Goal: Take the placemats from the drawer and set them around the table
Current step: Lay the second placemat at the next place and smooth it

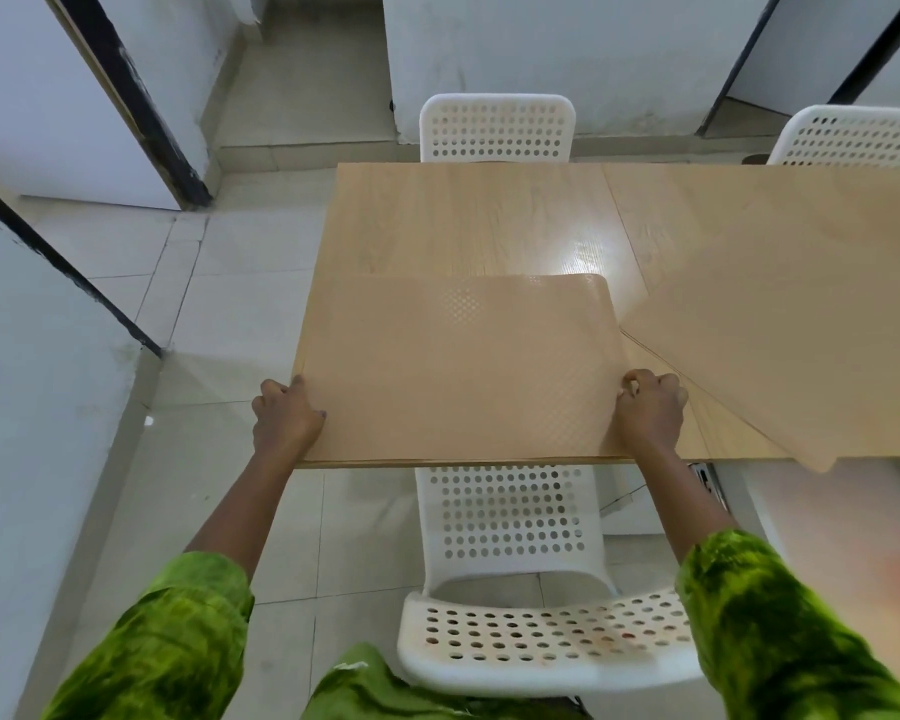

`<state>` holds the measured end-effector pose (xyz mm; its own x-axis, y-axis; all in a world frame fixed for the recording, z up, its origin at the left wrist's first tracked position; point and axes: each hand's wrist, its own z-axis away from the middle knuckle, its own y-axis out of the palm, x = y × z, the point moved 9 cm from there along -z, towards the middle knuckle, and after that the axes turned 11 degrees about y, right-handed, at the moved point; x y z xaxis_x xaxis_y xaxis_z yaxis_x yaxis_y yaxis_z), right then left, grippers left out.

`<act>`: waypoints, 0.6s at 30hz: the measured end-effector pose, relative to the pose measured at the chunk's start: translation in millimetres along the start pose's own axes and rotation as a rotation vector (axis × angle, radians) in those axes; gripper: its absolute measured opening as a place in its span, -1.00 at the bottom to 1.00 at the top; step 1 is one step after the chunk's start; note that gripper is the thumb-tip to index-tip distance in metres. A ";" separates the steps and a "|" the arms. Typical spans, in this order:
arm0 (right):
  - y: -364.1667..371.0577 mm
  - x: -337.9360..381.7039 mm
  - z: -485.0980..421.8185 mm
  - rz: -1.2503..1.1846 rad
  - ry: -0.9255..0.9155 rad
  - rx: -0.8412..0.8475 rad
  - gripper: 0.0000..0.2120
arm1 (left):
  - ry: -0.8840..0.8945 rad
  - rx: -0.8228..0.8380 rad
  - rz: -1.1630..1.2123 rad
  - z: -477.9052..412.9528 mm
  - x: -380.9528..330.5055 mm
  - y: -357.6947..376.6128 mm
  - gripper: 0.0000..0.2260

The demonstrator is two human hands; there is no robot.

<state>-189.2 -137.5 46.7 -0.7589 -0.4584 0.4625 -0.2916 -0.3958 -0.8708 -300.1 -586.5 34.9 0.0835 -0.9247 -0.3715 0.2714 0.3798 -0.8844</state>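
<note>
The left hand and right hand each pinched a side edge of one tan placemat, which lay flat at the table's near-left place. Just beside it a fanned pile of placemats waited; most places seemed still unset.

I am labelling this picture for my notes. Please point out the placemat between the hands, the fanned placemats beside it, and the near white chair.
placemat [458, 366]: head view, middle of its top.
fanned placemats [775, 345]: head view, top sheet.
near chair [510, 517]: head view, its perforated backrest.
</note>
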 end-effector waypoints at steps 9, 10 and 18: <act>-0.3 3.1 0.8 0.009 -0.016 -0.007 -0.74 | -0.035 0.004 -0.013 -1.6 0.0 1.6 -0.48; -0.1 3.2 0.6 0.009 -0.016 -0.006 -0.74 | -0.038 0.005 -0.012 -1.7 -0.1 1.7 -0.48; 0.0 4.1 -0.3 0.007 -0.018 -0.003 -0.72 | -0.038 0.021 -0.036 -4.6 1.6 4.2 -0.57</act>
<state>-192.4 -139.1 48.6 -0.7506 -0.4750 0.4593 -0.2883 -0.3899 -0.8745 -303.3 -586.3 29.4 0.1092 -0.9384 -0.3278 0.2947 0.3455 -0.8909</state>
